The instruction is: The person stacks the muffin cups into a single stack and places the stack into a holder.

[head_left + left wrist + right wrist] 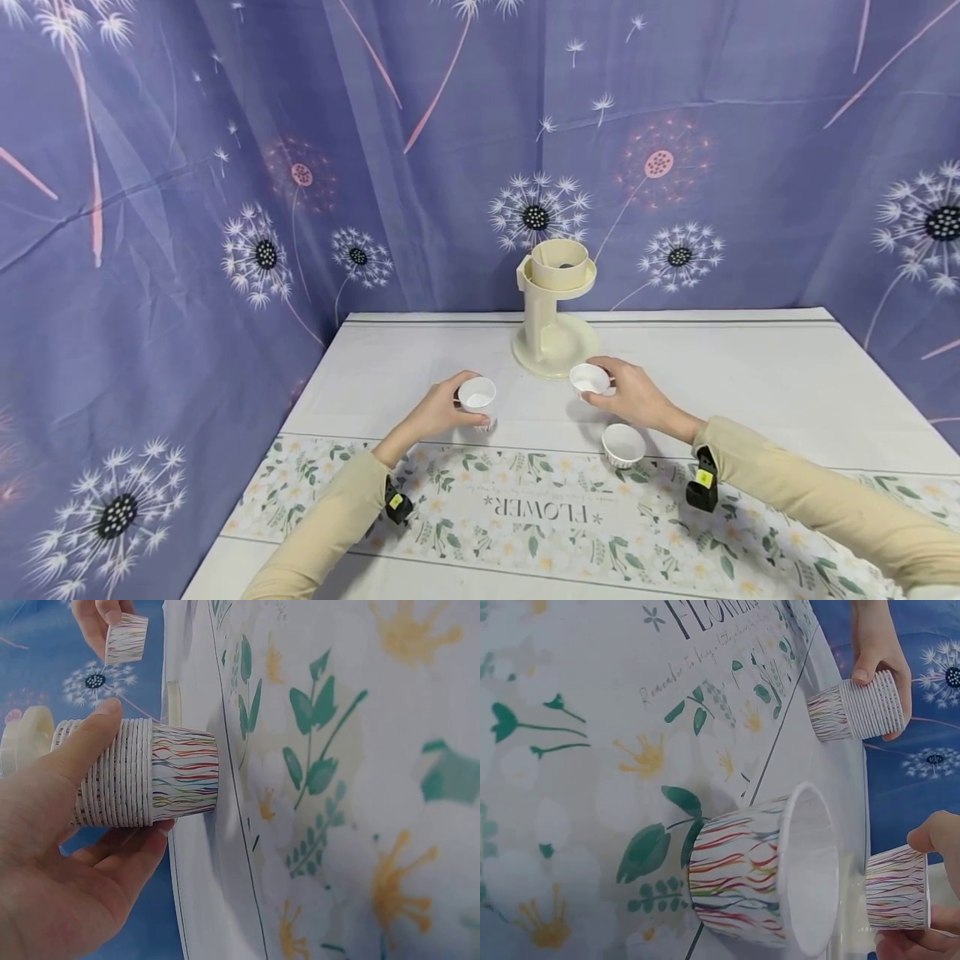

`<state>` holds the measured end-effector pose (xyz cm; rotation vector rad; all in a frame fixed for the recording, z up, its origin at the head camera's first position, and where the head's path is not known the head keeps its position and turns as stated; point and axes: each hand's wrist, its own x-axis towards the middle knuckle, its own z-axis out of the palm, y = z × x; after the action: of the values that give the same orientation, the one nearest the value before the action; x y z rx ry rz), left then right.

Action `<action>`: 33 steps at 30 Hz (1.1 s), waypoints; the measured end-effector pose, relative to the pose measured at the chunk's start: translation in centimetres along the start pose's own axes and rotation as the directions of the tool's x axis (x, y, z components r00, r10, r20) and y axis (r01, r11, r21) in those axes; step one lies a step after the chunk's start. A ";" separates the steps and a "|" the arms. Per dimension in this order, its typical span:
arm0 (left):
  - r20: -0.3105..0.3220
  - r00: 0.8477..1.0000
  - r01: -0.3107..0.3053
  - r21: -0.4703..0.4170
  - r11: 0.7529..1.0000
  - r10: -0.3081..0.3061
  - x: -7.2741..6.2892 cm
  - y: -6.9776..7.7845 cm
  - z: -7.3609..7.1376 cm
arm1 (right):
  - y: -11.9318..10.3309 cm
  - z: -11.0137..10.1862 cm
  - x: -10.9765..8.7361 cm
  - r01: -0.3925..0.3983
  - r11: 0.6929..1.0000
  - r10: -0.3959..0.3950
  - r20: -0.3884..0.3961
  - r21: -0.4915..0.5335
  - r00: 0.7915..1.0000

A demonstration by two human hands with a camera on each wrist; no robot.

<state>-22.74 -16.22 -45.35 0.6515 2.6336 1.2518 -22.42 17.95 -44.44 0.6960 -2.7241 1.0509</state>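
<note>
My left hand [441, 408] grips a stack of white paper cups [184, 774] printed with wavy coloured lines, many rims nested together. The fingers and thumb curl round the rims in the left wrist view. In my right hand [628, 390] is a single paper cup [897, 889] of the same pattern, pinched at its rim between thumb and fingers. Its mouth faces up in the head view. Another paper cup [623, 445] stands upright on the table, just below my right hand, its inside white.
A cream plastic stand [540, 321] with a round base and a ring holding a cylinder rises at the table's back. A floral strip lettered FLOWER [547, 508] runs across the white tablecloth [697, 358]. Behind hangs a blue dandelion curtain [450, 208].
</note>
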 end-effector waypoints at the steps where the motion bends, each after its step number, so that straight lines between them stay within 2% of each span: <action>1: 0.001 1.000 -0.002 -0.001 1.000 0.002 0.0 0.0 0.0 | -0.1 0.0 0.0 0.002 1.000 -0.002 0.004 0.002 1.000; 11: -0.001 1.000 -0.013 0.003 1.000 0.013 0.1 -0.3 0.0 | -0.9 0.3 0.7 -0.002 1.000 0.002 0.066 -0.011 0.998; 26: 0.000 1.000 -0.006 0.016 1.000 0.006 0.1 -0.1 -0.1 | -1.6 1.2 1.5 0.021 1.000 -0.021 0.081 -0.007 0.997; 33: 0.000 1.000 -0.019 0.028 0.999 0.019 0.2 -0.1 -0.1 | -2.2 1.5 1.9 0.014 1.000 -0.015 0.112 0.008 0.994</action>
<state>-23.00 -16.29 -45.36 0.6818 2.6559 1.2219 -22.97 14.84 -43.68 0.7981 -2.8062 1.0501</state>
